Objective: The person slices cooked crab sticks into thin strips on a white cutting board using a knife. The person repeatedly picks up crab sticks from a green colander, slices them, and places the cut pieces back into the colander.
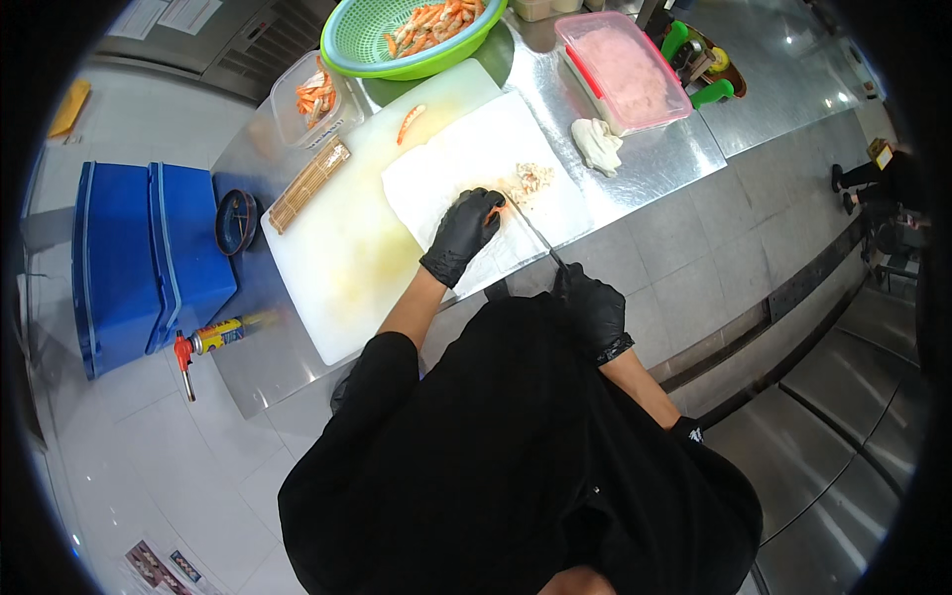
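Both my hands wear black gloves. My left hand (pixel 466 230) presses down on a white paper sheet, its curled fingers closed on a shrimp (pixel 494 214) that shows only in part. My right hand (pixel 593 309) grips the handle of a knife (pixel 532 229), whose blade slants up and left to just beside my left fingertips. Small chopped pieces (pixel 532 181) lie on the white paper sheet (pixel 446 163) beyond the blade. Under the sheet is a white cutting board (pixel 335 275), with one orange shrimp (pixel 410 123) lying farther up it.
A rolled bamboo mat (pixel 309 184) rests on the board's left edge. Beyond are a plastic tub (pixel 286 111) and a green colander (pixel 357 37), both with shrimp. A lidded container (pixel 625 67) and a crumpled cloth (pixel 596 146) sit right; a dark bowl (pixel 236 222) and a gas torch (pixel 216 336) left.
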